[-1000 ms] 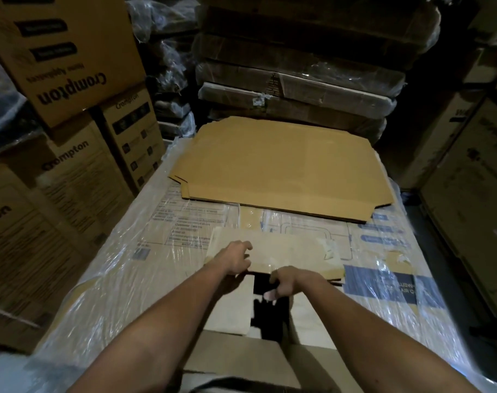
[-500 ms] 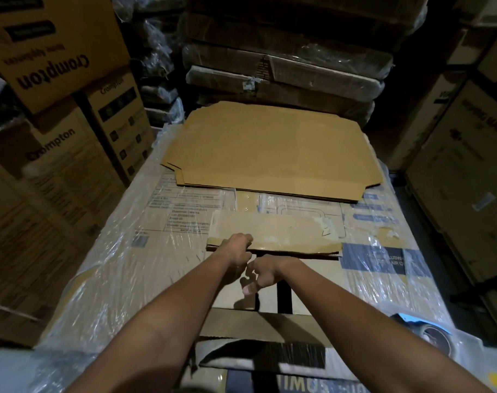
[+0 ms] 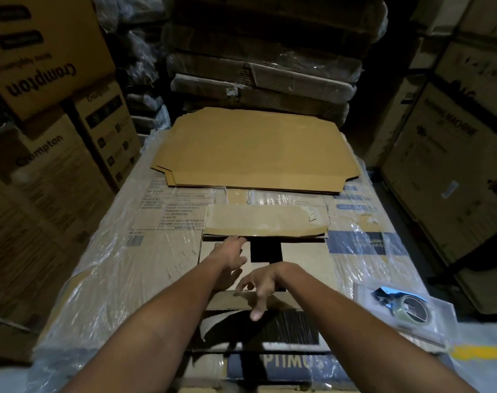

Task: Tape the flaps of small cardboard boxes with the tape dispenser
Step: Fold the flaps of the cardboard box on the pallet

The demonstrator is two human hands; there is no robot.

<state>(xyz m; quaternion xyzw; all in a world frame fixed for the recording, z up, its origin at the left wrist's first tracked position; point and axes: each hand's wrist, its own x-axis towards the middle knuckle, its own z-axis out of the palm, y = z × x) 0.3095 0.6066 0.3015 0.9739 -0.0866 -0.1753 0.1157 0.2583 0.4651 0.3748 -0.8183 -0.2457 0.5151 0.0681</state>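
"Crompton" printed on three stacked cartons (image 3: 47, 80) at 10 o'clock, upside down on the topmost; "MACHINE" legible sideways on a carton (image 3: 451, 154) at 2 o'clock; "MADE IN INDIA" in small print on the plastic-wrapped big carton (image 3: 168, 217) serving as worktop; other small print too fine to read. One small cardboard box (image 3: 265, 251) at centre, far flap (image 3: 265, 224) folded outward and lying flat toward 12 o'clock, near flap (image 3: 241, 300) at 6 o'clock, dark opening between the side flaps. One flat brown cardboard blank (image 3: 253, 148) beyond at 12 o'clock. One blue tape dispenser (image 3: 404, 304) at 4 o'clock, untouched, well apart from both hands.

Against half a second ago: left hand (image 3: 230, 251) no longer curled at the far flap edge, now flat with fingers straight, tips touching the box just under that flap. Right hand (image 3: 260, 285) drawn back toward 6 o'clock, fingers spread and hanging over the near flap, holding nothing. Dispenser more fully in view than before.
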